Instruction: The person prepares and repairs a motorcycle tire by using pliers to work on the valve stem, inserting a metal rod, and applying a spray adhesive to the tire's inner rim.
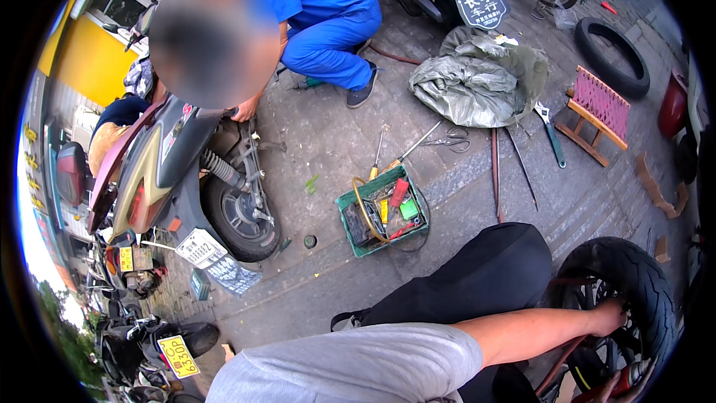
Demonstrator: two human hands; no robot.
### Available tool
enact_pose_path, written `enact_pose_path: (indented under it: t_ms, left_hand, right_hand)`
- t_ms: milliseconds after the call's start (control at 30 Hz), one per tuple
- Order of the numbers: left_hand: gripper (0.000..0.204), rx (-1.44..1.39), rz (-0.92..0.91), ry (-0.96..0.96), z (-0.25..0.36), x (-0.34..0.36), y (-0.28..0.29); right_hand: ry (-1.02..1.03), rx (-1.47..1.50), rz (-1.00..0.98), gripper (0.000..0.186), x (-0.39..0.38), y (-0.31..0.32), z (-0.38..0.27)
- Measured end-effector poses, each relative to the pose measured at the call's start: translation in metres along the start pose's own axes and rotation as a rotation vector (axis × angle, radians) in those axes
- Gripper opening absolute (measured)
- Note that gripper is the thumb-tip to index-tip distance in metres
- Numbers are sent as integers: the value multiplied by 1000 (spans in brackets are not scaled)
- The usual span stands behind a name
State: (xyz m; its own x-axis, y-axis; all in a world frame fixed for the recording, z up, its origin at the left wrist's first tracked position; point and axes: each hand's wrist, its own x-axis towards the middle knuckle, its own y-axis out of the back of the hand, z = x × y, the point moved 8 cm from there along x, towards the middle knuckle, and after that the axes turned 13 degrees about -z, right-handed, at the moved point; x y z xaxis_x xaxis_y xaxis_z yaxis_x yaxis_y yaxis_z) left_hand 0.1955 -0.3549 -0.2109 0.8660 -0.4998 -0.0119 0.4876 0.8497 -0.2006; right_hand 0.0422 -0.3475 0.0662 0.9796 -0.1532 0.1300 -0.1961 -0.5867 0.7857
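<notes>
A black-tyred scooter wheel (650,291) stands at the lower right, beside my bent knee in black trousers. My left arm, in a grey sleeve, stretches across to it. At its inner side my left hand (610,317) is closed on the wheel near the rim and spokes, with the fingertips partly hidden. Below, at the picture's dark rim, my right hand (617,386) is wrapped round a red and silver cylindrical tool (634,373), only partly in view. Reddish metal bars (563,362) run beside the wheel.
A green toolbox (358,250) of hand tools stands mid-ground. An adjustable wrench (552,138), pry bars (496,179), scissors (451,140), a grey-green sheet (470,86), a wooden stool (597,116) and a loose tyre (611,56) lie beyond. A person in blue (328,22) crouches by a scooter (171,157).
</notes>
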Motion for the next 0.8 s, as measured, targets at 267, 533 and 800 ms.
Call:
enact_pose_path:
  t_ms: [267, 533, 800]
  left_hand:
    - [46, 49, -88, 46, 7, -6, 7]
    - [44, 96, -57, 75, 10, -10, 13]
    - [45, 128, -79, 95, -3, -1, 6]
  right_hand:
    - [-33, -17, 3, 81, -2, 0, -1]
    - [2, -57, 15, 81, -1, -1, 0]
    - [22, 18, 17, 80, 2, -5, 0]
